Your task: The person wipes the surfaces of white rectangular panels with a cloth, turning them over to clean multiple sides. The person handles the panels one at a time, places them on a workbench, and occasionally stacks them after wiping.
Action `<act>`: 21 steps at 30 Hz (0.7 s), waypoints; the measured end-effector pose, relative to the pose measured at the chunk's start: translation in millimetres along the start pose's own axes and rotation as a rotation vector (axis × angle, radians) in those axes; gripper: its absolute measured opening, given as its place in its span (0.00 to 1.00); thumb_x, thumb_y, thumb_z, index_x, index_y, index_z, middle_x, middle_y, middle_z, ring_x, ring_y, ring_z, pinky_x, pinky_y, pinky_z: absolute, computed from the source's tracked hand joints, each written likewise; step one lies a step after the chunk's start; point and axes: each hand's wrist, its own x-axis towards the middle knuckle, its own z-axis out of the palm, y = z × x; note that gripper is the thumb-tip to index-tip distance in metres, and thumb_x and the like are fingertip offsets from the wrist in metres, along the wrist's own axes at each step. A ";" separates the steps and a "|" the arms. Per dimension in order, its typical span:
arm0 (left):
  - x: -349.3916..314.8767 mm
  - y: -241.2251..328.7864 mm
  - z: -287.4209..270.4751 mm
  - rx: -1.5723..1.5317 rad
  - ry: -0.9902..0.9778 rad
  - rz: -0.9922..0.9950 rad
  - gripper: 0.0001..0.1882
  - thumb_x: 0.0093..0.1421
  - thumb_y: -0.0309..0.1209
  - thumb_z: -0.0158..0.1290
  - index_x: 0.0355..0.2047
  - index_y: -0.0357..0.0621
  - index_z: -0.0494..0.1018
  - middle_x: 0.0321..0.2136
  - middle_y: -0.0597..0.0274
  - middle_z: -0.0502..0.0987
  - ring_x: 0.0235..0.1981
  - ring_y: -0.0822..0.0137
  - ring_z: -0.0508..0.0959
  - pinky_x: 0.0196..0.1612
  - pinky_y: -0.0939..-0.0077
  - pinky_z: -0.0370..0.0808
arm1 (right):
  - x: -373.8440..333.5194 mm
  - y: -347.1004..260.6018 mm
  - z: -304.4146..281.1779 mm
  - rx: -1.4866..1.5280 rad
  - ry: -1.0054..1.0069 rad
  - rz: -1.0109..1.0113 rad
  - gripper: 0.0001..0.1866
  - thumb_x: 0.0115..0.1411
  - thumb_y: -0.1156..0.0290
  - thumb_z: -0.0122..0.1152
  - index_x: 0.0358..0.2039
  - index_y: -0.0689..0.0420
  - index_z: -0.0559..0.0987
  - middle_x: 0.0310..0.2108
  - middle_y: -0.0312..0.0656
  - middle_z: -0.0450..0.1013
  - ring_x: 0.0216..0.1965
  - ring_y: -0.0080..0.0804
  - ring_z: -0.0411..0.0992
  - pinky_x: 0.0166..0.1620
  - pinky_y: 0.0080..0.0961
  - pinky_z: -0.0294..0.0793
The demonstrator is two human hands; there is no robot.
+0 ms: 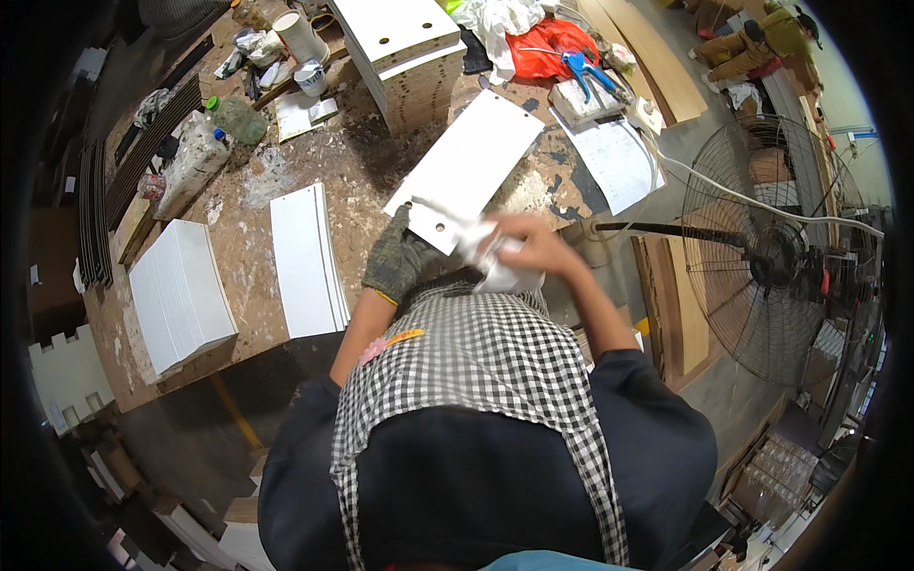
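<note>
A white panel point(481, 143) with small drilled holes lies slanted across the workbench in front of me. Whether a second board sits under its near end is hard to tell. My left hand point(392, 259), in a dark grey knitted glove, grips the panel's near left edge, its thumb close to a hole. Bare and slightly blurred, my right hand point(533, 246) is closed around a crumpled white cloth point(505, 274) at the near right corner of the panel. The cloth hides part of that corner.
White panels stand stacked point(409, 86) behind; more lie in a left pile point(181, 290) and a small stack point(305, 257). A blue-handled tool point(586, 76), red bag point(552, 52) and paper sheet point(614, 157) lie at right. A caged fan point(776, 257) stands beside the bench.
</note>
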 end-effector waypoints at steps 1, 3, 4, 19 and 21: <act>1.8 -0.4 0.9 0.023 0.016 -0.001 0.21 0.68 0.35 0.53 0.56 0.35 0.67 0.50 0.47 0.75 0.50 0.52 0.78 0.47 0.52 0.83 | 7.1 4.6 -23.3 -0.016 0.126 0.062 0.13 0.53 0.69 0.61 0.39 0.51 0.87 0.45 0.40 0.81 0.43 0.31 0.78 0.45 0.32 0.78; 3.2 0.1 3.3 0.073 0.052 -0.003 0.20 0.69 0.28 0.50 0.58 0.31 0.64 0.50 0.44 0.74 0.52 0.49 0.78 0.54 0.52 0.81 | 28.8 14.4 -60.1 0.015 0.382 0.086 0.17 0.55 0.65 0.61 0.44 0.54 0.84 0.44 0.42 0.81 0.41 0.31 0.78 0.47 0.29 0.78; 0.6 2.6 9.6 0.130 0.068 -0.022 0.21 0.69 0.26 0.50 0.59 0.31 0.63 0.51 0.43 0.74 0.53 0.48 0.77 0.54 0.50 0.81 | 45.0 26.7 -64.3 -0.007 0.554 -0.023 0.19 0.56 0.62 0.61 0.47 0.55 0.83 0.44 0.44 0.80 0.42 0.33 0.79 0.49 0.32 0.77; -44.1 11.3 47.3 0.888 -0.002 0.438 0.18 0.65 0.26 0.54 0.54 0.33 0.71 0.47 0.50 0.78 0.46 0.62 0.81 0.44 0.71 0.82 | -61.9 35.8 -2.2 0.547 0.597 0.270 0.13 0.55 0.76 0.58 0.40 0.60 0.84 0.44 0.45 0.79 0.39 0.30 0.79 0.42 0.24 0.81; -51.3 12.5 44.5 1.161 0.130 0.654 0.16 0.64 0.25 0.57 0.52 0.36 0.74 0.51 0.49 0.77 0.49 0.62 0.80 0.46 0.70 0.82 | -74.0 59.3 -24.2 0.608 0.835 0.218 0.15 0.56 0.77 0.56 0.44 0.62 0.81 0.42 0.46 0.78 0.39 0.31 0.79 0.41 0.25 0.82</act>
